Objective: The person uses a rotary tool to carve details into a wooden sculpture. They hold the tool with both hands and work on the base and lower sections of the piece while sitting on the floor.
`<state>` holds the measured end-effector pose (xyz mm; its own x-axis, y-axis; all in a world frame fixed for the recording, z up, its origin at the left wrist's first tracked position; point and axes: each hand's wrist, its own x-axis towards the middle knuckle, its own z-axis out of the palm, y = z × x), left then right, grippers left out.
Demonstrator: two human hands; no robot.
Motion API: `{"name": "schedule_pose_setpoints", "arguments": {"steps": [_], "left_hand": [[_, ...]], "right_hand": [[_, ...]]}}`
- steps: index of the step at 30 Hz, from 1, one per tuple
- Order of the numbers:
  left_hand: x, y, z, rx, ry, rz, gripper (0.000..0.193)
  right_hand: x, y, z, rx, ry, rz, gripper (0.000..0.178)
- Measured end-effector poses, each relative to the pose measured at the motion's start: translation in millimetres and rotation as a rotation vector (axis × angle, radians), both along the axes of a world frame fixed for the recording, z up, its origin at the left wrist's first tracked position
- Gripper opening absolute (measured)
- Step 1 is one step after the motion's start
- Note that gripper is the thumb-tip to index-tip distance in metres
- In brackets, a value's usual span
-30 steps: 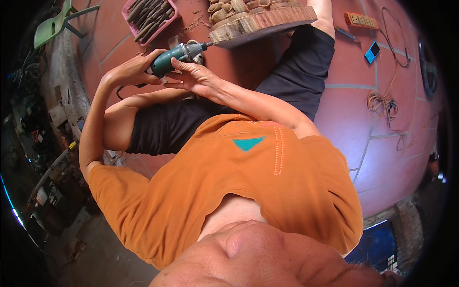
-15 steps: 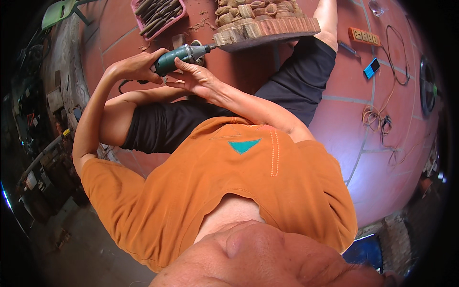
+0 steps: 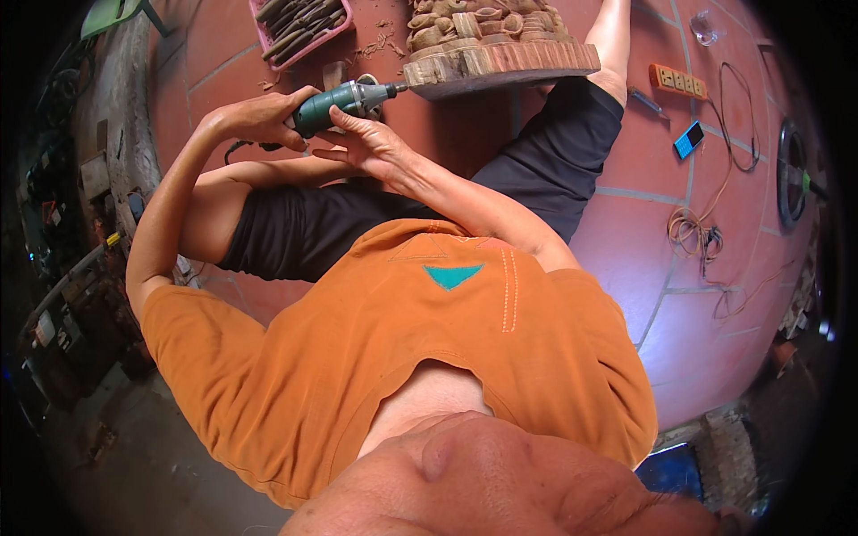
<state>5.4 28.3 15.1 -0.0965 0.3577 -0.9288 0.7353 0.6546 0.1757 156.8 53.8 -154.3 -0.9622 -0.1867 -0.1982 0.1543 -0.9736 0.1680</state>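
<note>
A green electric die grinder with a grey metal nose lies level between my hands, pointing right. My left hand is closed around its rear end. My right hand holds its near side, thumb up on the body and fingers partly spread beneath; some fingertips are hidden. Just beyond the tool's tip stands a carved wooden piece on a thick slab base, cut off by the top edge. Whether the tip touches the slab, I cannot tell.
A pink basket of wooden-handled tools stands far left, with wood shavings nearby. Right of my leg are an orange power strip, a blue phone, coiled cords and a black round object. A log lies at left.
The view has shifted slightly, moving the surroundings a little in the picture. Both hands keep their hold on the die grinder, which stays in nearly the same place by the slab.
</note>
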Motion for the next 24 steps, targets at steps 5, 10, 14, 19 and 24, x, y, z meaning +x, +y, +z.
{"name": "schedule_pose_setpoints", "arguments": {"steps": [5, 10, 14, 19, 24], "left_hand": [[-0.2, -2.1, -3.3, 0.017, -0.006, 0.010, 0.076], [-3.3, -3.8, -8.2, 0.033, -0.036, 0.016, 0.077], [-4.4, -6.9, -11.0, 0.057, -0.030, 0.004, 0.077], [-7.2, -9.4, -12.5, 0.054, -0.021, 0.002, 0.078], [-6.6, -9.5, -12.8, 0.055, -0.024, -0.001, 0.078]], "right_hand": [[2.4, 1.5, 1.5, 0.028, -0.020, 0.001, 0.040], [2.6, 2.0, 0.7, 0.036, -0.029, 0.002, 0.039], [2.6, 1.9, -0.1, 0.037, -0.029, -0.005, 0.040], [-1.6, -2.2, -4.0, 0.015, -0.014, -0.010, 0.043], [-2.5, -4.2, -6.0, 0.003, -0.009, -0.010, 0.044]]}}
